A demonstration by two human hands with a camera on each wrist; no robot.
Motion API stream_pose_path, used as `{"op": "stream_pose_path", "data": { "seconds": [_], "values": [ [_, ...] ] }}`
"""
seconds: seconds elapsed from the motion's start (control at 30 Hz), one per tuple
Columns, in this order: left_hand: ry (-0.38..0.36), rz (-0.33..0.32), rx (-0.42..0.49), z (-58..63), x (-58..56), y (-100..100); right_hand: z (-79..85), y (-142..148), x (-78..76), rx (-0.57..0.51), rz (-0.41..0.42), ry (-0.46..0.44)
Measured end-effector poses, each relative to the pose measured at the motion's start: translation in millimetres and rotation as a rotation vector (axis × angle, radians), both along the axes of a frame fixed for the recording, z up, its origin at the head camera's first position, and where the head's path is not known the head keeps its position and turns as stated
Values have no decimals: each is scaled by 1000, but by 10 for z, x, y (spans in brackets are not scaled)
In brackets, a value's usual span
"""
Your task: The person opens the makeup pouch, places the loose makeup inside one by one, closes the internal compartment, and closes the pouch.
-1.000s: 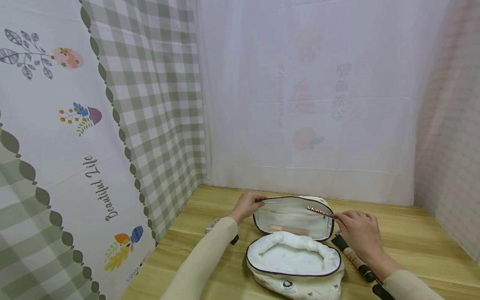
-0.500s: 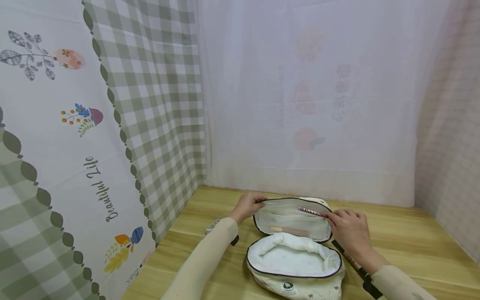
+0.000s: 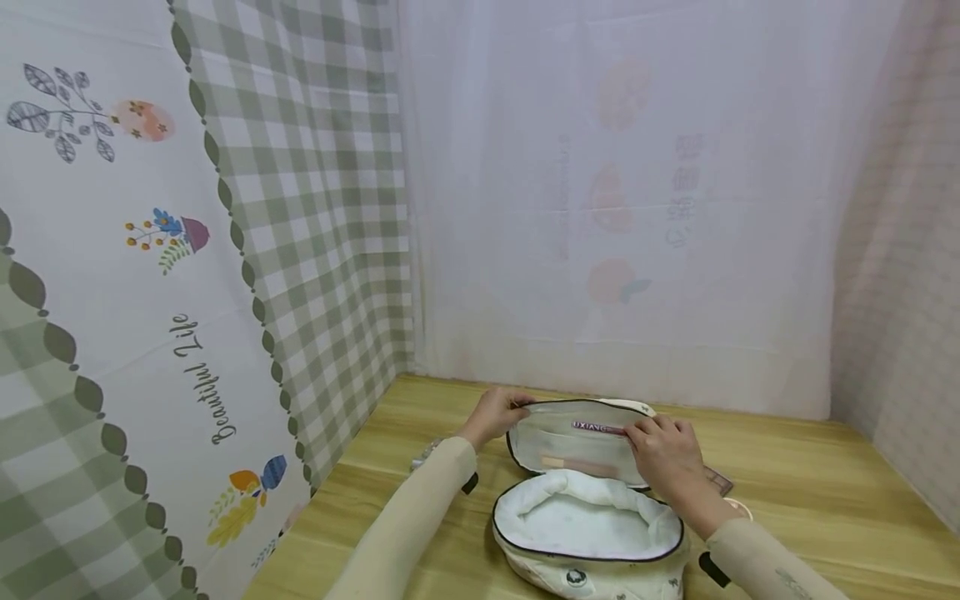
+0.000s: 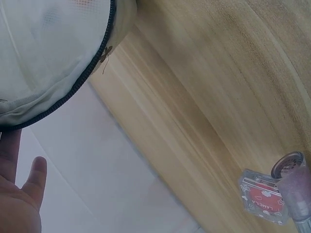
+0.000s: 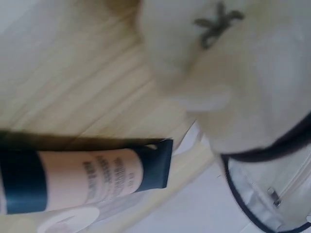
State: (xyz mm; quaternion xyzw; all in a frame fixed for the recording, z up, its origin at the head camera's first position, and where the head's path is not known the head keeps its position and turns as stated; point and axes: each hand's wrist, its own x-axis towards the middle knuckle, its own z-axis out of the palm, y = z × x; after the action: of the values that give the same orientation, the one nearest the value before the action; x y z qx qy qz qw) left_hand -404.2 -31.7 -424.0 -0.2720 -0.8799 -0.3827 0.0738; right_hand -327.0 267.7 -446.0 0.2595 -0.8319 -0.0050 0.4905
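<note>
A cream quilted makeup bag (image 3: 536, 567) stands unzipped on the table, its white-lined lid (image 3: 528, 442) raised behind it. With its fingers at the lid's upper left edge, my left hand (image 3: 495, 413) holds the lid up; part of that hand (image 4: 19, 204) shows below the black zip in the left wrist view. My right hand (image 3: 663, 454) pinches one end of a slim dark-red cosmetic pencil (image 3: 592, 427) with white lettering, held level in front of the lid's lining. Lower in the lid, a pale pink stick (image 3: 588, 467) with a tan end lies in a sheer pocket.
Right of the bag are a beige tube with dark ends (image 5: 92, 174), a dark palette (image 3: 718, 479) and a round pale item (image 3: 738, 507). On the left lie a clear case with a red label (image 4: 262, 198) and a frosted pinkish tube (image 4: 295, 189). Curtains (image 3: 622, 208) surround the table.
My right hand has moved left with the pencil, from beyond the lid's right edge to across its inside. The left hand stays at the lid's edge.
</note>
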Motion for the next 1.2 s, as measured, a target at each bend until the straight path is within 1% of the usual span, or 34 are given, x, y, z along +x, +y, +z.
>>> {"op": "stream_pose_path", "data": {
  "seconds": [0.17, 0.37, 0.47, 0.6, 0.77, 0.87, 1.07, 1.2],
  "values": [
    [3, -14, 8, -16, 8, 1, -22, -84, -15, 45, -18, -1],
    [5, -9, 7, -19, 15, 0, -46, -166, -42, 81, -28, 9],
    [-9, -4, 13, -17, 11, 1, -44, -208, -60, 95, -32, 17],
    [-22, 2, 11, -5, 2, 2, -41, -249, -71, 130, -53, 3],
    [-3, 0, -1, 7, -3, -1, -66, -281, -85, 172, -80, -11],
    [1, -4, 1, 1, -10, -2, -93, -293, -107, 169, -67, 15],
    [8, -7, 7, -13, -23, -3, -139, -320, -119, 159, -9, 84],
    [4, -3, 2, -16, -15, -9, -165, -335, -96, 156, -1, 65]
  ]
}}
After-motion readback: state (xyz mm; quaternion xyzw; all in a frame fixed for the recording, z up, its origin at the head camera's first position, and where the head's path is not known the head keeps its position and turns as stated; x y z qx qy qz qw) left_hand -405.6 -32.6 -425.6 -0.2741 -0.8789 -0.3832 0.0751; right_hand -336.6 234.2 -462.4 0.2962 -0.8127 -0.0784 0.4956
